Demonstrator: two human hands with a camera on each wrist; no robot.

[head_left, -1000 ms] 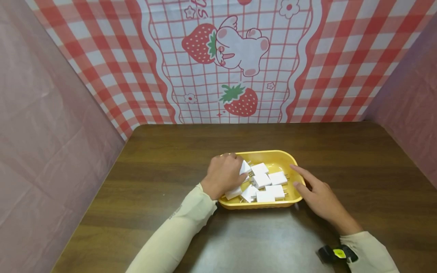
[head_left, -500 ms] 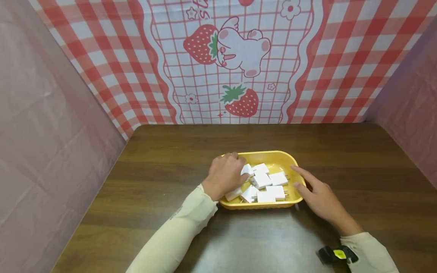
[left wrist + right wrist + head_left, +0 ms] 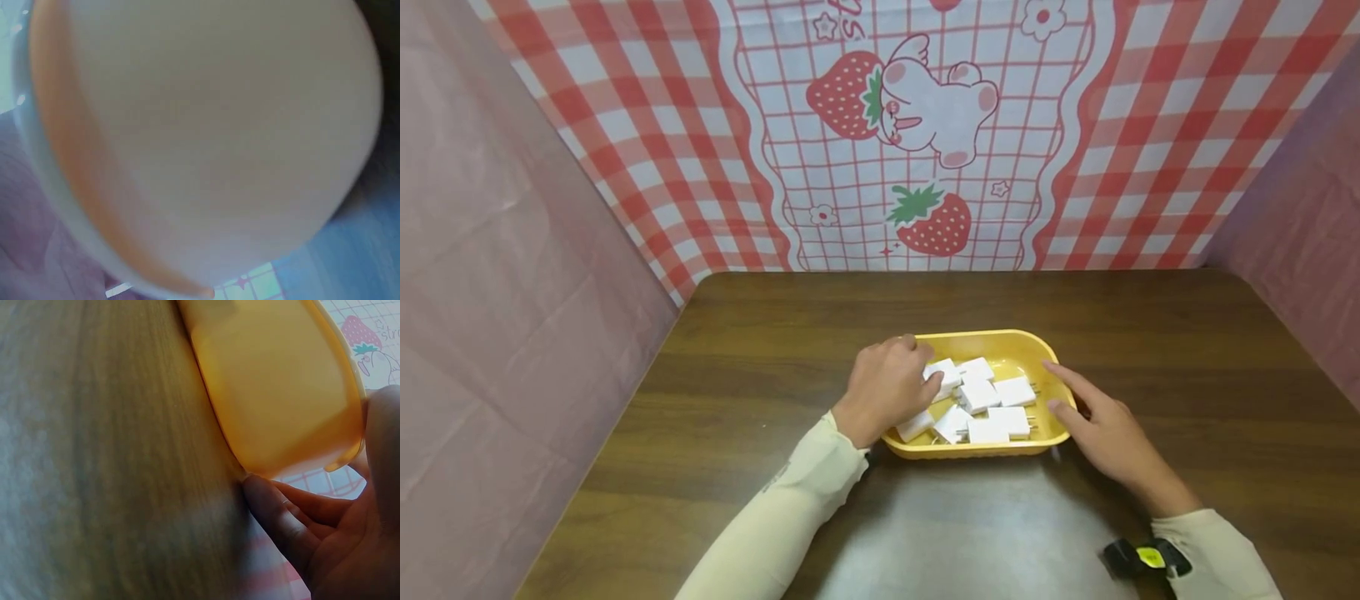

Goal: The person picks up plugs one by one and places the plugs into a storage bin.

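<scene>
Several white plug-in chargers with metal prongs lie in a yellow plastic bin. My left hand reaches over the bin's left end, its fingertips mostly hidden inside. Its thumb lies at the left edge of one charger; whether the fingers pinch it is not visible. Another charger sits below that hand. At the bin's right end my right hand grips with thumb and fingers spread around the wall. The right wrist view shows its fingers against the bin's outside.
The bin stands on a dark wooden table. A red-and-white checked cloth with strawberries hangs behind the far edge, and pinkish cloth hangs at both sides. In the left wrist view a blurred pale surface fills most of the frame.
The charger near my left thumb has gone from tilted to lying flatter, and more of it shows. My left hand has shifted slightly left; my right hand stays at the bin's end.
</scene>
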